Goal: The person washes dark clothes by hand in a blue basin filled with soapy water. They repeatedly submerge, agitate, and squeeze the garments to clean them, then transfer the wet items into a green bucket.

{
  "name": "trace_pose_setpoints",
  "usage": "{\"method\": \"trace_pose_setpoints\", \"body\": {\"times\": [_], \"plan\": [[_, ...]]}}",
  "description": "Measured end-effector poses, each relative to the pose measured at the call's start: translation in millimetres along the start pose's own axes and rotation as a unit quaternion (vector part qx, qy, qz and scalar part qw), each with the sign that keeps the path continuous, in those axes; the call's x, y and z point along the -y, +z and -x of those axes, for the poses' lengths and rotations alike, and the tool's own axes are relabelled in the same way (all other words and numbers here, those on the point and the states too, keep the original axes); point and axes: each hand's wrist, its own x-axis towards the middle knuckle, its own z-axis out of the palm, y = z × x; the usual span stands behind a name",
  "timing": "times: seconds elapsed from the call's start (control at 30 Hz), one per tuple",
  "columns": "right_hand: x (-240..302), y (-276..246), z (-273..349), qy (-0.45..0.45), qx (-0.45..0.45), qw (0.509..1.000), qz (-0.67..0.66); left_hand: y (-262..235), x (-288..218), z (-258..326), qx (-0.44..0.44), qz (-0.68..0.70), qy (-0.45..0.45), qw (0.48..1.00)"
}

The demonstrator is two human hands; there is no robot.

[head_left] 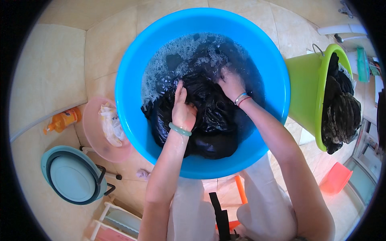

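A big blue basin holds dark, sudsy water and a heap of soaked black cloth. My left hand, with a pale green bangle at its wrist, rests against the left part of the cloth. Its fingers are apart, some stretched toward the far side, and it grips nothing. Farther right, my right hand dips into the water at the cloth's far right edge. Splashing water blurs its fingertips, so I cannot see whether they hold the cloth. A silvery bracelet and a red string circle that wrist.
Close on the right stands a lime green bucket full of dark clothes. On the left are a pink basin with white cloth, an orange bottle and a grey-blue collapsible basin. A coral container sits at lower right.
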Motion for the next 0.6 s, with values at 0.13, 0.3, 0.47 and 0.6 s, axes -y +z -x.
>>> {"method": "trace_pose_setpoints", "body": {"times": [0.13,0.3,0.47,0.6], "plan": [[70,-24,21,-0.178,-0.029,0.974,-0.136,20,-11,9,-0.009,-0.032,0.011,0.999],[154,-50,92,-0.382,0.040,0.916,-0.115,24,-32,13,0.126,0.139,-0.109,0.976],[171,-38,74,-0.376,-0.041,0.912,-0.158,-2,-14,3,0.249,0.193,-0.092,0.945],[140,-20,30,-0.296,-0.095,0.937,-0.160,17,3,31,-0.027,0.164,0.003,0.986]]}}
